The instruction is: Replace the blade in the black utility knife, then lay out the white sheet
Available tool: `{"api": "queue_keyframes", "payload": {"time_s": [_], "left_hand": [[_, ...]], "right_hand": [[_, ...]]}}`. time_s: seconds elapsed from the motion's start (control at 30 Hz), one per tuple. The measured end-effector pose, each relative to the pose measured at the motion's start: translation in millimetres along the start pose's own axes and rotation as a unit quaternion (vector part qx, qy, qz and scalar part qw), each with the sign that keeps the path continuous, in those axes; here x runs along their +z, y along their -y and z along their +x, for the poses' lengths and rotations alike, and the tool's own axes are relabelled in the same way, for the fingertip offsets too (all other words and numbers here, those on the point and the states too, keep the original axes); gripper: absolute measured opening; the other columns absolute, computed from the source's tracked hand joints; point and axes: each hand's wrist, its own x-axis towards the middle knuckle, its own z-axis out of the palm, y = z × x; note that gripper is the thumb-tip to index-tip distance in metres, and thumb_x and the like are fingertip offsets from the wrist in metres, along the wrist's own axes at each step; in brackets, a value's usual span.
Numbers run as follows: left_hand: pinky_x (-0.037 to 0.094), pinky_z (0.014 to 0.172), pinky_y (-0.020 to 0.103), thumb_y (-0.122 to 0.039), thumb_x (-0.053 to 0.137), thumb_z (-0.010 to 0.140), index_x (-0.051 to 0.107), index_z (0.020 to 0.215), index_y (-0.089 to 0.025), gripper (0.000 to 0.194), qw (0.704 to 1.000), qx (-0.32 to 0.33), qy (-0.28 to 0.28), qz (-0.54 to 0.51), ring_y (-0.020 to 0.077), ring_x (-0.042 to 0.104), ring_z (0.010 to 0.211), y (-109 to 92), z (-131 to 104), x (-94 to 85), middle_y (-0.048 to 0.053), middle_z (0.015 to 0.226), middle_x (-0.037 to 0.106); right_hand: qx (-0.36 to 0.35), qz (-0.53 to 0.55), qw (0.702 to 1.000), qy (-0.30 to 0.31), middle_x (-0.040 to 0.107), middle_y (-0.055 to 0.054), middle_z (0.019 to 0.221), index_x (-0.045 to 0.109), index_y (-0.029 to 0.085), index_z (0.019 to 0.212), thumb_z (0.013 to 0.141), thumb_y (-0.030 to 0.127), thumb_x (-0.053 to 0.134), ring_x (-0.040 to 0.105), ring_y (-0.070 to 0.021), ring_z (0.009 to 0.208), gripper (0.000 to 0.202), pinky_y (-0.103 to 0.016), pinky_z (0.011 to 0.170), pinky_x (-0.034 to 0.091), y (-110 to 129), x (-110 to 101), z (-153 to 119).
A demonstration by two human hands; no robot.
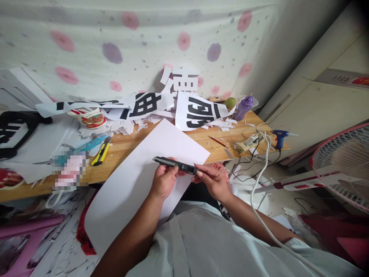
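The black knife [182, 166] is in the middle of the frame, up above a big white sheet [135, 177]. Both hands are on it. To handle it well, I think the left hand [165, 180] should keep a firm hold on the body, with its thumb well back from the left end. That end looks thin and pointy, like a blade, but it is too small to be sure. The right hand [213, 181] should work slowly at the other end, and not push hard, or the knife could slip. It would be wise to keep the tip aimed away from the shirt [201, 238] too.

The left arm [131, 229] comes up from the bottom left of the frame. Its grip is closed around the knife, thumb on the near side. The right arm [250, 217] comes in from the lower right. Its grip is a small pinch, thumb and fingers together on the knife's right end. Both hands are in front of the edge of the desk [121, 150].
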Motion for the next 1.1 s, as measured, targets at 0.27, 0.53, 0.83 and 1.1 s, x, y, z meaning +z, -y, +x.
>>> {"api": "queue_keyframes", "payload": {"time_s": [0.27, 0.53, 0.83, 1.1], "left_hand": [[0.064, 0.081, 0.039, -0.031, 0.090, 0.086, 0.069, 0.109, -0.020, 0.033, 0.999, -0.019, 0.034, 0.000, 0.0225, 0.076, 0.089, -4.5, -0.8, -1.5, 0.003, 0.097, 0.075], [0.064, 0.080, 0.044, -0.034, 0.088, 0.088, 0.070, 0.112, -0.021, 0.033, 0.995, -0.062, 0.070, -0.021, 0.0277, 0.080, 0.091, 0.1, -0.7, -5.0, 0.010, 0.114, 0.082], [0.061, 0.067, 0.037, -0.045, 0.096, 0.080, 0.072, 0.105, -0.022, 0.042, 0.994, -0.055, 0.088, -0.031, 0.0238, 0.076, 0.078, -2.0, 0.0, 3.5, 0.006, 0.098, 0.081], [0.062, 0.067, 0.041, -0.046, 0.095, 0.081, 0.070, 0.107, -0.023, 0.043, 0.995, -0.034, 0.088, -0.034, 0.0254, 0.076, 0.077, -0.2, -3.7, 7.4, 0.006, 0.100, 0.081]], "right_hand": [[0.100, 0.078, 0.991, 0.051, 0.083, -0.005, 0.090, 0.087, 0.023, 0.108, 0.074, 0.044, 0.100, 0.082, -0.0240, 0.080, 0.043, -0.036, 0.069, 0.071, 6.9, -3.9, 4.6], [0.103, 0.104, 0.982, 0.116, 0.084, -0.005, 0.094, 0.086, 0.026, 0.115, 0.075, 0.039, 0.100, 0.083, -0.0234, 0.085, 0.044, -0.034, 0.071, 0.070, -2.0, -11.9, 12.7], [0.087, 0.090, 0.986, 0.111, 0.086, -0.006, 0.095, 0.090, 0.027, 0.104, 0.071, 0.043, 0.101, 0.081, -0.0237, 0.080, 0.038, -0.037, 0.070, 0.070, -8.1, -7.4, 8.7], [0.069, 0.102, 0.988, 0.096, 0.085, -0.007, 0.087, 0.090, 0.027, 0.096, 0.067, 0.044, 0.104, 0.079, -0.0221, 0.070, 0.036, -0.037, 0.067, 0.070, -5.1, -1.4, 9.8]]}}
